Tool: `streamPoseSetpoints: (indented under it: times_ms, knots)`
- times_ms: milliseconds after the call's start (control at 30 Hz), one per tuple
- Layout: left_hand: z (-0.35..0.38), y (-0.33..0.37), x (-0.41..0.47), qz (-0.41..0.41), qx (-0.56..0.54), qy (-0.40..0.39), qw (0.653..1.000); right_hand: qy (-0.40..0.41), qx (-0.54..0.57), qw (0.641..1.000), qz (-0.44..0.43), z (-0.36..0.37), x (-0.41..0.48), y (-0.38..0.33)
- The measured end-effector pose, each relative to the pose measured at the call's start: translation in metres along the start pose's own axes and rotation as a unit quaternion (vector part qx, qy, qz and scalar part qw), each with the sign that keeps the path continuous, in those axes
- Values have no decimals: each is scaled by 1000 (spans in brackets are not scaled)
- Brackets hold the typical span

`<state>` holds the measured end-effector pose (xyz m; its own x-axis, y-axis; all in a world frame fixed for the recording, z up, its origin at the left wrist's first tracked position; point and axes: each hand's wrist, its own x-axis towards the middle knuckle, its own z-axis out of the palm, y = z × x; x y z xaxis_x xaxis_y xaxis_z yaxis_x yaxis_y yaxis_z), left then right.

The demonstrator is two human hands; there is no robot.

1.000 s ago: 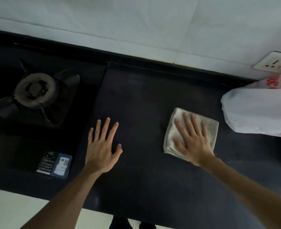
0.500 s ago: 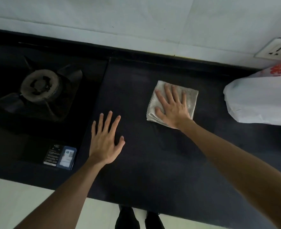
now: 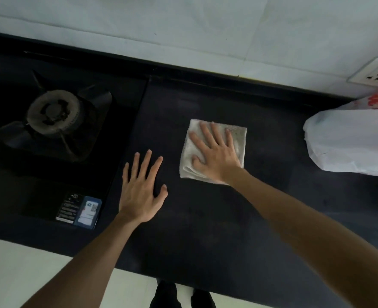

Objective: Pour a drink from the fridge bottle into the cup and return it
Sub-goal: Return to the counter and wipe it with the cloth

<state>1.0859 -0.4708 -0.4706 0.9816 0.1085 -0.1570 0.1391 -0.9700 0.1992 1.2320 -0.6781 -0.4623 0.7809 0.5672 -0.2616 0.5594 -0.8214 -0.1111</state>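
Observation:
No bottle and no cup are in view. My right hand (image 3: 214,154) lies flat with spread fingers on a folded whitish cloth (image 3: 239,138), pressing it onto the dark countertop (image 3: 205,230). My left hand (image 3: 141,190) rests flat on the countertop just left of the cloth, fingers straight and spread, holding nothing. It lies close to the right edge of the black gas hob (image 3: 125,121).
A gas burner (image 3: 53,113) sits on the hob at the left, with a sticker label (image 3: 79,210) near the hob's front edge. A white plastic bag with red print (image 3: 350,138) stands at the right. A wall socket (image 3: 374,72) is above it. White tiled wall behind.
My right hand slid the cloth away and to the left, then pulled it back towards me a little. The left hand has stayed flat in place.

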Motion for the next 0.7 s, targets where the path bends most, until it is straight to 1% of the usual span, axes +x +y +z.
streamPoseSetpoints:
  times_ms: [67, 133, 200, 300, 367, 433, 500, 600, 700]
  knots:
    - [2, 0, 1, -1, 0, 8, 1000, 10, -18, 1000, 24, -6, 26, -4]
    - [3, -1, 2, 0, -1, 10, 1000, 18, -23, 999, 28, -5, 25, -11]
    - [3, -1, 1, 1, 1, 8, 1000, 18, -11, 1000, 10, 5, -7, -26]
    - [1, -2, 0, 1, -9, 5, 1000, 12, -1, 999, -48, 23, -75, -55]
    - [0, -1, 0, -1, -15, 5, 1000, 1, 4, 997, -79, 30, -97, -60]
    - [0, -1, 0, -3, -12, 0, 1000, -11, 11, 995, -101, 27, -81, -49]
    - [0, -2, 1, -6, -4, -4, 1000, -10, -1, 995, -102, 17, -41, -39]
    - [0, -1, 1, -6, -10, 3, 1000, 4, 0, 999, -50, -3, 20, -29]
    - [0, -1, 1, -7, -10, 4, 1000, 11, -25, 999, -22, -4, 35, -32]
